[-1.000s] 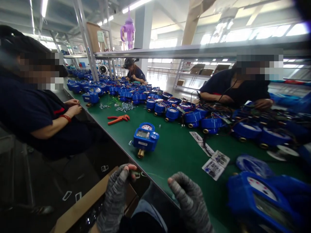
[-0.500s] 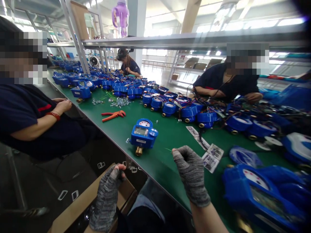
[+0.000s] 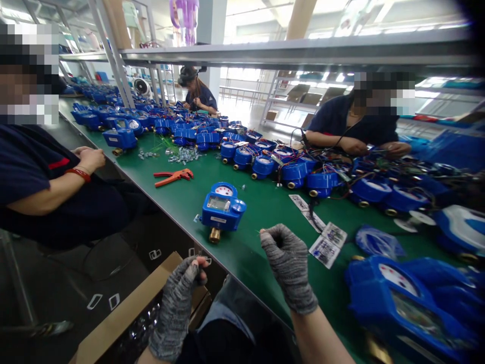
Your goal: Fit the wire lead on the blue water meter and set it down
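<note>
Both sets of fingers are curled narrow in grey knit gloves; my right hand (image 3: 288,265) is raised over the green table (image 3: 261,202), pinching something too thin to make out; my left hand (image 3: 178,298) pinches shut over the cardboard box (image 3: 125,318); a blue water meter (image 3: 222,210) stands near my right hand; printed labels (image 3: 328,245) lie just beside it.

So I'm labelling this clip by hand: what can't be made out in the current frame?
- What the right hand pinches: too thin to identify, head view.
- What the left hand fingers grip: hidden by the glove.
- Carton contents: dark, cut off by the bottom edge.
- Labels print: too small.
- Near meter: blurred, cut off at the right edge.
</note>
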Demonstrator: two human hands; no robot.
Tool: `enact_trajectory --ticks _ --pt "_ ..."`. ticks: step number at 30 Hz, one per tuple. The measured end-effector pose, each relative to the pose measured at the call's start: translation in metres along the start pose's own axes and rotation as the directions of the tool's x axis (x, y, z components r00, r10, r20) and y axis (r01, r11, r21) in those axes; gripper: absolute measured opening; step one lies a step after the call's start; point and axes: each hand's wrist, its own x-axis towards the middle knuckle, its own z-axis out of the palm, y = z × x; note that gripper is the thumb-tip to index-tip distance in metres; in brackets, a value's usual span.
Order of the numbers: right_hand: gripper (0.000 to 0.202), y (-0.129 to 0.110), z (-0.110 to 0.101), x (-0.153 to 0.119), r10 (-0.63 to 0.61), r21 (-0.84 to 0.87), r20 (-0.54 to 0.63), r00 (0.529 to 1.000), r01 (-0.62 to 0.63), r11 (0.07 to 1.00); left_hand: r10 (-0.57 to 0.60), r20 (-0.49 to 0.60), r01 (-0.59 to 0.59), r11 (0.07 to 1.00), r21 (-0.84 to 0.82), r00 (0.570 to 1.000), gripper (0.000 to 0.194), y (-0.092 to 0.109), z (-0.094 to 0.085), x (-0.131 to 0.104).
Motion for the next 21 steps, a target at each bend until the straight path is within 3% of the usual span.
enact_trajectory --ticks 6,21 --pt "0.029 -0.003 -0.004 0.001 -0.007 0.015 -0.018 1.0 0.007 1.0 -0.057 0.11 0.047 0.994 0.094 0.992 0.038 0.001 0.01 0.002" --pt "0.029 -0.004 0.0 0.003 0.004 0.03 0.067 0.998 -0.006 1.0 -0.102 0.142 0.086 0.989 0.117 0.985 0.047 0.008 0.025 -0.005"
